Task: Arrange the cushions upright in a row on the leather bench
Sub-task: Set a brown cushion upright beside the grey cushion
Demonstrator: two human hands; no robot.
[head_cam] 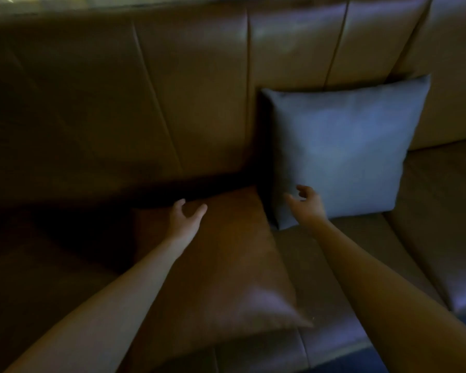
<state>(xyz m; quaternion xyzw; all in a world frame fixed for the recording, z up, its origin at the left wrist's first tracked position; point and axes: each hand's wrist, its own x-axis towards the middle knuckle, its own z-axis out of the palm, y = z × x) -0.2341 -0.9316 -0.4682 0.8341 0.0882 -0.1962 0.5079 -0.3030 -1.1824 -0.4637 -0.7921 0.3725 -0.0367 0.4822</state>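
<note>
- The scene is dim and somewhat blurred; a brown leather bench point(92, 265) fills the view, its seat forming the surface and its panelled backrest point(189, 90) rising behind.
- A grey-blue fabric cushion point(345, 146) stands upright on the surface, leaning against the backrest right of centre.
- A brown leather cushion point(226, 265) lies flat on the surface, just left of the grey-blue one, its far corner close to the crease where seat meets backrest and its near corner pointing toward the front edge.
- The two cushions are just beside each other; whether their edges touch is lost in shadow.
- The left hand point(184, 218) reaches out over the far part of the brown cushion, fingers spread and thumb apart, gripping nothing; whether the palm touches the leather cannot be told.
- The right hand point(308, 201) is in front of the lower left corner of the grey-blue cushion, fingers loosely curled and parted, holding nothing.
- Both bare forearms stretch in from the bottom of the view, the left one crossing above the brown cushion.
</note>
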